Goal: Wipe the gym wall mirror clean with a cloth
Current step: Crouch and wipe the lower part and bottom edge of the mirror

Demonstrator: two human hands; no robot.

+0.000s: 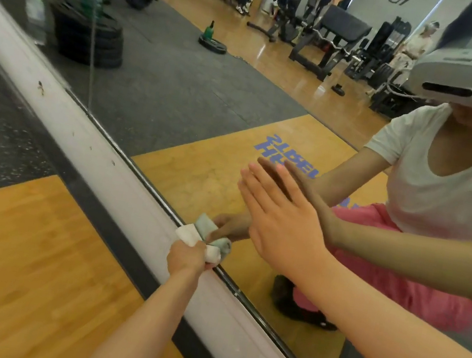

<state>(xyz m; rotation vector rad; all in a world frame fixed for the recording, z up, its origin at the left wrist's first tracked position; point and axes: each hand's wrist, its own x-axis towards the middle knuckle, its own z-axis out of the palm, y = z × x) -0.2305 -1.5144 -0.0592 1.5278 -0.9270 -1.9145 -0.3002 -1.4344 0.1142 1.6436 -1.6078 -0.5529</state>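
Wooden floor [13, 251] nearest.

Left hand [186, 256]: fingers curled tight into a fist round the cloth [186, 233]. It is held at the bottom edge of the mirror [180, 91], where the glass meets the white ledge [81, 128].

Cloth: small bunched wad, white with a pale green tint. Both ends stick out of the fist. Long axis lies along the mirror's bottom edge, upper left to lower right in view. The upper-left end rests on the ledge and touches the glass.

Right hand [281, 217]: fingers straight and close together, palm toward the glass, holding nothing. It is set against the mirror just above and right of the cloth, fingertips pointing upper left.

The mirror's bottom edge runs diagonally across the view. The glass reflects both hands, the gym floor and stacked weight plates [86, 38] farther off.
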